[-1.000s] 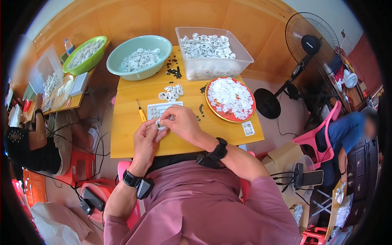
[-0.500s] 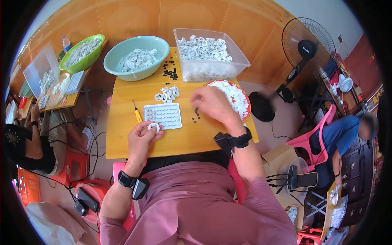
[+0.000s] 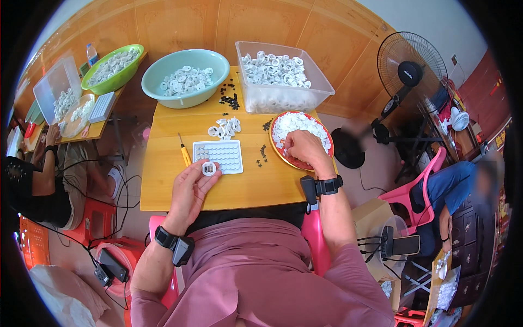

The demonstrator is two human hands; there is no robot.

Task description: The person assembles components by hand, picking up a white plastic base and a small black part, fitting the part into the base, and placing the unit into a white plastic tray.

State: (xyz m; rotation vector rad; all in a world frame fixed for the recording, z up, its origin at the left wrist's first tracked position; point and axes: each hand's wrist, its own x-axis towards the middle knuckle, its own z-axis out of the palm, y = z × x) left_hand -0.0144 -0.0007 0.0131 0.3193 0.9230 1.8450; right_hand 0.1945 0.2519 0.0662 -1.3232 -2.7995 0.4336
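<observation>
My left hand point(image 3: 190, 188) holds a small white round part point(image 3: 208, 168) between thumb and fingers, just below the left end of a white grid tray point(image 3: 224, 155) on the yellow table point(image 3: 163, 180). My right hand point(image 3: 302, 150) reaches into the red plate point(image 3: 278, 152) heaped with small white pieces, its fingers pinched among them; whether it holds one I cannot tell. A little pile of white round parts point(image 3: 224, 128) lies behind the tray, with loose small black bits point(image 3: 262, 153) between tray and plate.
A teal bowl point(image 3: 185, 82) and a clear tub point(image 3: 280, 79) of white parts stand at the table's back, black bits point(image 3: 230, 100) between them. A yellow-handled tool point(image 3: 184, 153) lies left of the tray. A fan point(image 3: 408, 73) stands right. Other people sit at left and right.
My right hand left my left hand and the tray, swung right and settled in the red plate. My left hand stayed near the tray, holding the white round part.
</observation>
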